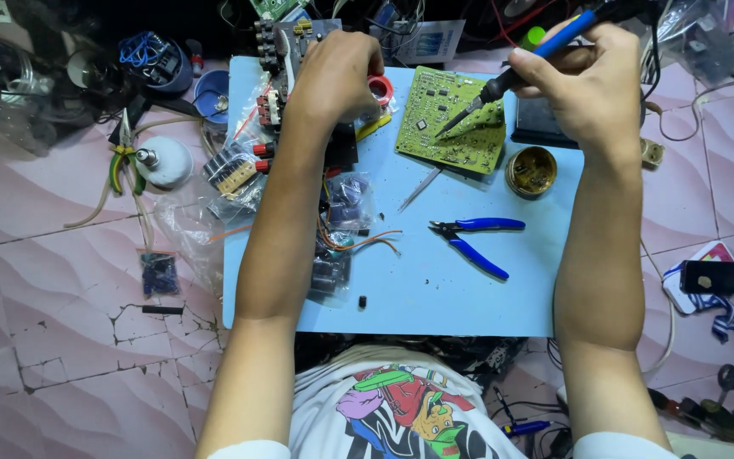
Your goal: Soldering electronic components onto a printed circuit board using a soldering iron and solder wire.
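Right hand (584, 93): I see it closed around a blue-handled soldering iron (520, 72), tip touching the green circuit board (452, 119).
Left hand (333, 76): curled at the blue mat's (435, 297) far edge by a red tape roll (381, 88); grip unclear to me.
Board: mat's far edge, right of middle.
Blue cutters (477, 238): mid-mat, untouched.
Flux tin (530, 172): beside the board.

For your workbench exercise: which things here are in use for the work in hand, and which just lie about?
In use:
right hand
soldering iron
green circuit board
left hand
red solder reel

Lying about:
blue cutters
round tin
bagged parts
white bulb
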